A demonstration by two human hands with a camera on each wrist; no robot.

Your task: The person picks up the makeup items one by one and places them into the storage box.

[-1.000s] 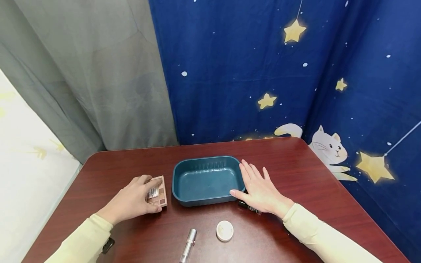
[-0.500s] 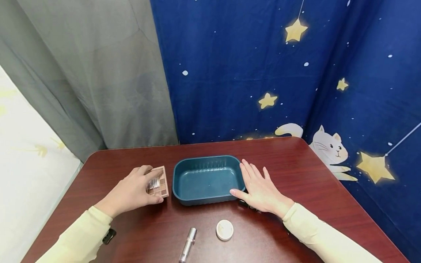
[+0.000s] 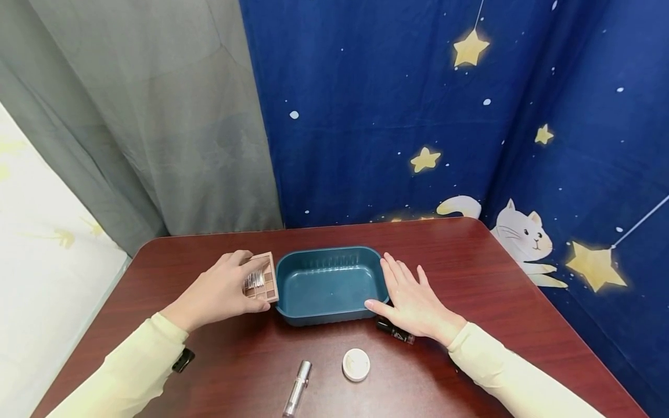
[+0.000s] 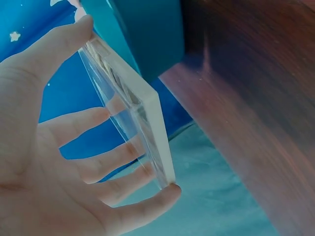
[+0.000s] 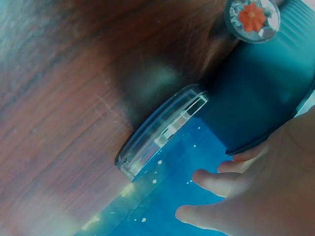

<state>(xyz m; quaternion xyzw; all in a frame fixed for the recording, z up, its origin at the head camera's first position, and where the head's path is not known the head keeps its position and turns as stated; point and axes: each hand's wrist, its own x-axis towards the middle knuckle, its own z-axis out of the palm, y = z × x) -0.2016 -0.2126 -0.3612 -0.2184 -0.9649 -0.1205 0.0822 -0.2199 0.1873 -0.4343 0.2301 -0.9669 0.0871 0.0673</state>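
Note:
My left hand (image 3: pixel 216 288) holds an eyeshadow palette (image 3: pixel 265 284) by its edges, thumb on the near side and fingers on the far side. The palette has a pale frame and a clear lid, as the left wrist view shows (image 4: pixel 133 93). Its right edge is right at the left rim of a teal plastic bin (image 3: pixel 298 318). Nothing lies inside the bin. At the bin's right end, my right hand (image 3: pixel 418 302) rests with straight fingers along the rim. Under its thumb side lies a small black tube (image 3: pixel 393 331), partly hidden by the hand.
In front of the bin are a silver lipstick tube (image 3: pixel 298 388) and a round white-lidded jar (image 3: pixel 356 365). A clear-lidded case (image 5: pixel 165 130) lies on the table beside the bin in the right wrist view. Curtains hang behind the table's back edge (image 3: pixel 313 229).
My left hand has lifted the palette and carried it up and to the right, closer to the bin. The right hand has stayed at the bin's rim.

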